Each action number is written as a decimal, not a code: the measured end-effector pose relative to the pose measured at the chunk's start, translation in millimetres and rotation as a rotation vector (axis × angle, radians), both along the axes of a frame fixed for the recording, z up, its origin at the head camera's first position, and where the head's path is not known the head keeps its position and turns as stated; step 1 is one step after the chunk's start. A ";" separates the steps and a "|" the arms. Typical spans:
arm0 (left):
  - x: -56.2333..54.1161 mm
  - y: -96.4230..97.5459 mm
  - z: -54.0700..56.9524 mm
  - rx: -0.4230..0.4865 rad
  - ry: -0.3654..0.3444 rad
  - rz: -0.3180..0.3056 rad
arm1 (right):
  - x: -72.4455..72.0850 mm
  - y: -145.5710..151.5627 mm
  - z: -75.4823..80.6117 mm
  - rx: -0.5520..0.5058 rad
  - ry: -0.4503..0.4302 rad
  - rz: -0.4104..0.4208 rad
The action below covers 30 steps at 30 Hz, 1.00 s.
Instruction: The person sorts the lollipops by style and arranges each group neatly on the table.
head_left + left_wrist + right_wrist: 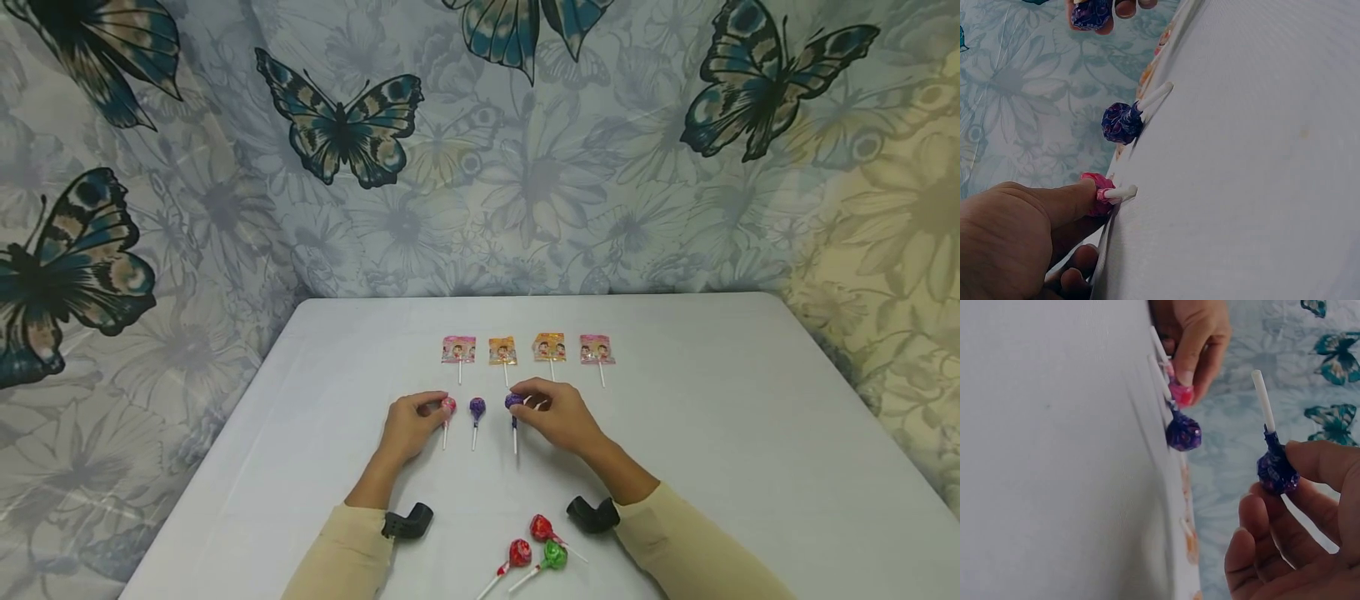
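Observation:
My left hand (409,426) pinches the head of a pink lollipop (448,405) between thumb and forefinger, its white stick pointing toward me. With thumb and fingertips, my right hand (558,414) holds a purple lollipop (1277,472) by its wrapped head, stick also toward me. Between the two hands a second purple lollipop (477,407) lies on the table, untouched. In the left wrist view the pink lollipop (1099,192) sits close against the white tabletop. The right wrist view shows the held purple lollipop apart from the table surface.
Behind the hands lies a row of flat-packed lollipops: a pink packet (458,349), two orange packets (502,351) and another pink packet (597,349). Nearer me are two red lollipops (520,552) and a green lollipop (554,555), beside my right forearm. The white table (735,433) meets a butterfly-patterned backdrop.

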<state>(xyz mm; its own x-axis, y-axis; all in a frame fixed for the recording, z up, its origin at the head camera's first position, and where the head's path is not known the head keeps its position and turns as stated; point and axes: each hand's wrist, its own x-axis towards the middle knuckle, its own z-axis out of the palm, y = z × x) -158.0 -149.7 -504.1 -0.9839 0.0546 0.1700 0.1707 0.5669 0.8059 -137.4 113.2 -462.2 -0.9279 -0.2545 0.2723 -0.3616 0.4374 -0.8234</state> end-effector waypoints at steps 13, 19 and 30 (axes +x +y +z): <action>0.5 -0.1 -1.6 0.010 -0.014 -0.006 | -16.6 -4.8 -9.6 0.067 -0.114 -0.033; -0.3 -0.8 -1.9 0.010 -0.003 -0.001 | -22.9 -5.2 -11.1 0.101 -0.165 -0.037; 1.1 -0.3 2.0 0.012 -0.009 -0.006 | -27.8 -4.4 -21.4 0.140 -0.182 -0.040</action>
<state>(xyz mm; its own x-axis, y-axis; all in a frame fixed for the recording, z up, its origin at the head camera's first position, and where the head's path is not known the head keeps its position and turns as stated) -156.9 -149.9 -502.1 -0.9852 0.0582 0.1614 0.1663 0.5562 0.8142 -165.2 108.8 -483.7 -0.9686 -0.2403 0.0642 -0.1928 0.5626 -0.8039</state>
